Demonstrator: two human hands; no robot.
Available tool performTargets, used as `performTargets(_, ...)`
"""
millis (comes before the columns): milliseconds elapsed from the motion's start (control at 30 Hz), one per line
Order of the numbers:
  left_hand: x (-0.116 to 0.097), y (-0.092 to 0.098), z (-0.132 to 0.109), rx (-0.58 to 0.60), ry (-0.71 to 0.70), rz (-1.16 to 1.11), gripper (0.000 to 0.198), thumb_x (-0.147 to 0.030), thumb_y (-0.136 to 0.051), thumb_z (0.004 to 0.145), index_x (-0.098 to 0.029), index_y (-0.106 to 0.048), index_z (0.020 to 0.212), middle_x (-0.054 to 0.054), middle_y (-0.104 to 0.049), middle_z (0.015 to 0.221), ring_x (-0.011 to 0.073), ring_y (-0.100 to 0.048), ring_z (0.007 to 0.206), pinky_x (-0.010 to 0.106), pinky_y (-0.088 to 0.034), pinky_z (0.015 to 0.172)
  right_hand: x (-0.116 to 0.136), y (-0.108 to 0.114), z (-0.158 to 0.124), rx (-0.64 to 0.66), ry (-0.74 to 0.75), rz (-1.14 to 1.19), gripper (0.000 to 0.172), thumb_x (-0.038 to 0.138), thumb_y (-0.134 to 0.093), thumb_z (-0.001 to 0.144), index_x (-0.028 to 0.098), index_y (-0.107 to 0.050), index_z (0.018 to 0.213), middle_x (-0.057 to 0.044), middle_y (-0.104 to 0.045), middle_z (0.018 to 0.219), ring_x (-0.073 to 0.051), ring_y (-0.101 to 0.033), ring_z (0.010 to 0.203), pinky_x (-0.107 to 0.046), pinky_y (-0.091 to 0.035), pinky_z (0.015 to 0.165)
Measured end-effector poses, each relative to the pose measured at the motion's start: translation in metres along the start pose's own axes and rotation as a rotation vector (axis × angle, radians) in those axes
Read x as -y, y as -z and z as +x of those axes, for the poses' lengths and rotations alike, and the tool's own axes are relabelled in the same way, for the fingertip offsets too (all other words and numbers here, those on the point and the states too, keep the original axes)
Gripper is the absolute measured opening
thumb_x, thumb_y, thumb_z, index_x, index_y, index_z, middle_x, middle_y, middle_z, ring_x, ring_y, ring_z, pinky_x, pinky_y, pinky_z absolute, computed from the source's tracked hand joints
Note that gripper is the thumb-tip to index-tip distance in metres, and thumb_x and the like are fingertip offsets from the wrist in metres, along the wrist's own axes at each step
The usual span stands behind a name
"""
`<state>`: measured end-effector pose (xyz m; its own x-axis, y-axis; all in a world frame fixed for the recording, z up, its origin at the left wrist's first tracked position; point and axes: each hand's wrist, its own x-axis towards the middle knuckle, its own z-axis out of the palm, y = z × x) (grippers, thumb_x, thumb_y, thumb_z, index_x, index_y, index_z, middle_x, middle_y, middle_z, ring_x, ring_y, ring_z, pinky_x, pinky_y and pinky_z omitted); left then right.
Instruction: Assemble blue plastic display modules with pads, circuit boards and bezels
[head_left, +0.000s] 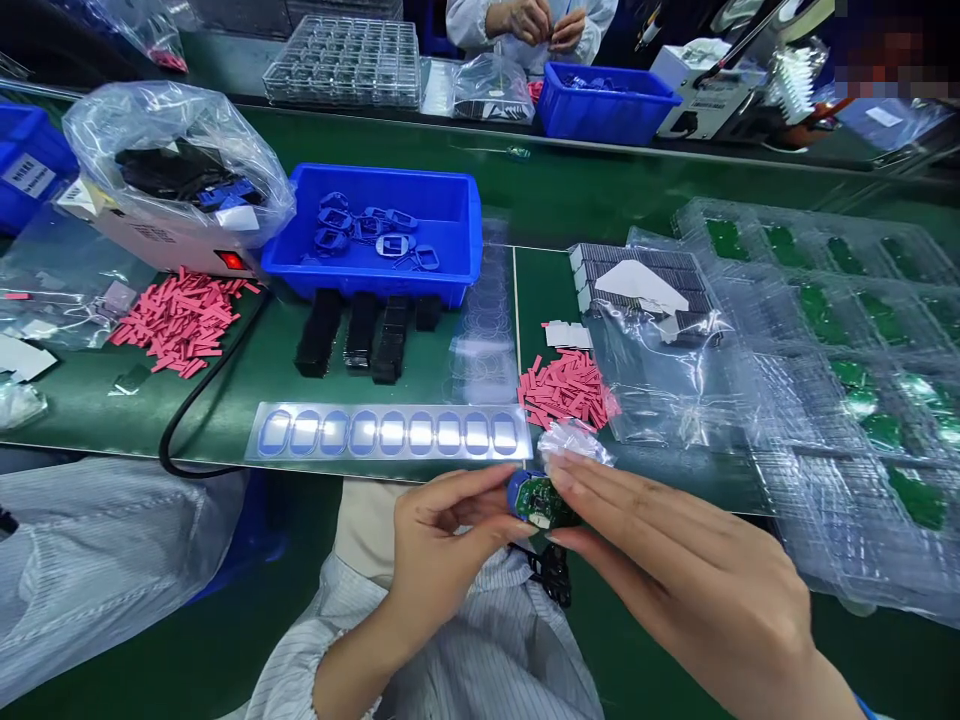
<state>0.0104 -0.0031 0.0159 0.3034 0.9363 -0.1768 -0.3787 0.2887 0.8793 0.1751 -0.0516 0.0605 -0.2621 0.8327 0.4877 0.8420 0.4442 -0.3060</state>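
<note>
A small green circuit board (537,501) in a blue frame (514,492) is held between my two hands, in front of the table's near edge. My left hand (450,540) pinches the blue frame from the left with thumb and fingertips. On the right, my right hand (675,560) has its fingers pressed together and its fingertips and thumb around the board's right side. Just beyond the hands lie a crumpled clear plastic piece (574,440) and a pile of pink strips (568,390). A sheet of round clear stickers (390,432) lies flat to the left.
A blue bin (382,280) with blue frames stands behind black stacks (360,335). Clear trays (840,400) with green boards fill the right. A bagged box (176,235) and cable (176,410) are left. Another person's hands (544,25) show across the table.
</note>
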Motion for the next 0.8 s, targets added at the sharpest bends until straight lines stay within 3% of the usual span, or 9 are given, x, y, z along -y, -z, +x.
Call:
performTargets(133, -0.007, 0.000, 0.000, 0.015, 0.051, -0.002, 0.032, -0.011, -0.082, 0.058, -0.032, -0.077, 0.082, -0.003, -0.078, 0.075, 0.0131, -0.074, 0.064, 0.013, -0.059, 0.063, 0.002, -0.003, -0.007, 0.014, 0.105, -0.079, 0.041, 0.001, -0.063, 0.076, 0.005, -0.060, 0.117, -0.014, -0.067, 0.115, -0.026, -0.062, 0.111, -0.035, -0.056, 0.093)
performTargets(233, -0.009, -0.001, 0.000, -0.036, 0.025, 0.080, 0.026, -0.010, -0.078, 0.064, -0.031, -0.077, 0.080, -0.003, -0.078, 0.077, 0.0130, -0.074, 0.066, 0.012, -0.058, 0.065, 0.006, -0.007, -0.010, 0.017, 0.129, -0.049, 0.043, 0.003, -0.063, 0.077, 0.007, -0.059, 0.120, -0.013, -0.066, 0.116, -0.027, -0.060, 0.113, -0.036, -0.055, 0.094)
performTargets(300, -0.008, -0.001, 0.000, -0.047, -0.005, 0.116, 0.024, -0.011, -0.076, 0.066, -0.031, -0.077, 0.080, -0.003, -0.078, 0.078, 0.0143, -0.074, 0.068, 0.014, -0.059, 0.066, 0.009, -0.010, -0.010, -0.038, -0.027, 0.058, 0.041, 0.010, -0.066, 0.079, 0.012, -0.059, 0.119, -0.011, -0.069, 0.113, -0.024, -0.065, 0.105, -0.033, -0.057, 0.090)
performTargets(400, -0.008, -0.002, -0.001, -0.018, -0.068, 0.173, 0.023, -0.013, -0.075, 0.069, -0.031, -0.077, 0.084, -0.002, -0.078, 0.081, 0.0171, -0.075, 0.071, 0.019, -0.061, 0.067, 0.011, -0.013, -0.006, -0.104, -0.389, 0.322, 0.032, 0.025, -0.065, 0.082, 0.021, -0.061, 0.114, -0.006, -0.072, 0.101, -0.019, -0.071, 0.087, -0.027, -0.061, 0.075)
performTargets(467, -0.008, -0.002, -0.001, 0.011, -0.117, 0.216, 0.025, -0.014, -0.075, 0.070, -0.032, -0.076, 0.087, -0.002, -0.078, 0.084, 0.0180, -0.075, 0.073, 0.021, -0.061, 0.068, 0.009, -0.013, -0.002, -0.095, -0.515, 0.487, 0.021, 0.027, -0.065, 0.082, 0.024, -0.065, 0.103, -0.002, -0.073, 0.089, -0.016, -0.071, 0.077, -0.023, -0.062, 0.067)
performTargets(533, -0.009, -0.002, -0.002, 0.038, -0.161, 0.249, 0.027, -0.014, -0.074, 0.070, -0.033, -0.075, 0.089, -0.002, -0.077, 0.086, 0.0183, -0.075, 0.075, 0.022, -0.061, 0.070, 0.005, -0.014, 0.001, -0.050, -0.557, 0.624, 0.013, 0.023, -0.068, 0.080, 0.025, -0.068, 0.092, -0.001, -0.073, 0.083, -0.015, -0.070, 0.074, -0.021, -0.061, 0.063)
performTargets(633, -0.011, -0.001, -0.002, 0.061, -0.222, 0.302, 0.028, -0.014, -0.073, 0.072, -0.034, -0.074, 0.091, -0.002, -0.076, 0.089, 0.0201, -0.075, 0.078, 0.027, -0.062, 0.073, 0.001, -0.014, 0.003, -0.025, -0.606, 0.753, 0.015, 0.019, -0.071, 0.076, 0.025, -0.071, 0.090, 0.000, -0.074, 0.082, -0.015, -0.071, 0.073, -0.021, -0.062, 0.062)
performTargets(800, -0.012, -0.001, -0.003, 0.122, -0.319, 0.390, 0.031, -0.014, -0.072, 0.074, -0.034, -0.072, 0.097, -0.001, -0.077, 0.091, 0.0217, -0.074, 0.081, 0.030, -0.062, 0.074, 0.001, -0.013, 0.000, -0.096, -0.584, 0.743, 0.023, 0.013, -0.073, 0.072, 0.029, -0.072, 0.090, 0.002, -0.075, 0.082, -0.015, -0.072, 0.074, -0.019, -0.061, 0.063)
